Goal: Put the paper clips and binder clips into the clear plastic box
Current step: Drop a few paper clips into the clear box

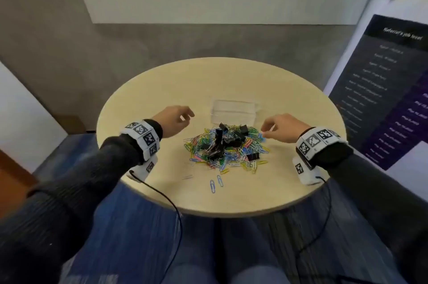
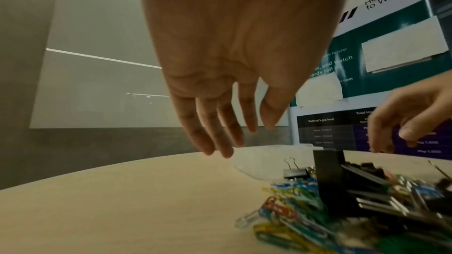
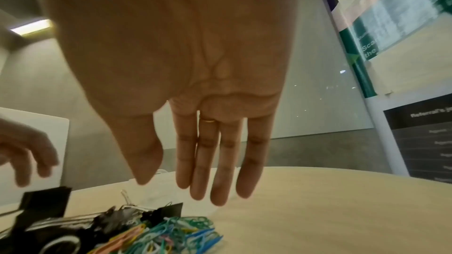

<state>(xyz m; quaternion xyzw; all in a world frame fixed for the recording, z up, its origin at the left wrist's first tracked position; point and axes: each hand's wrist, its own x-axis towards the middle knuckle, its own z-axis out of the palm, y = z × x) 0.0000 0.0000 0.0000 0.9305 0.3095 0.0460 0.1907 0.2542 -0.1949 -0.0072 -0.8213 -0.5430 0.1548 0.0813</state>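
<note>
The heap of coloured wire paper clips (image 1: 228,152) topped with black metal binder clips (image 1: 225,139) sits mid-table, just in front of the clear plastic box (image 1: 234,108). Our left hand (image 1: 172,121) and right hand (image 1: 281,127) flank it, fingers relaxed and empty, probably poised to scoop inward across the round beige table (image 1: 148,98).

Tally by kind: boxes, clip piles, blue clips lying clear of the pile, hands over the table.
clear plastic box: 1
pile of clips: 1, contents uncountable
stray blue paper clips: 2
left hand, right hand: 2
Total: 6
</note>
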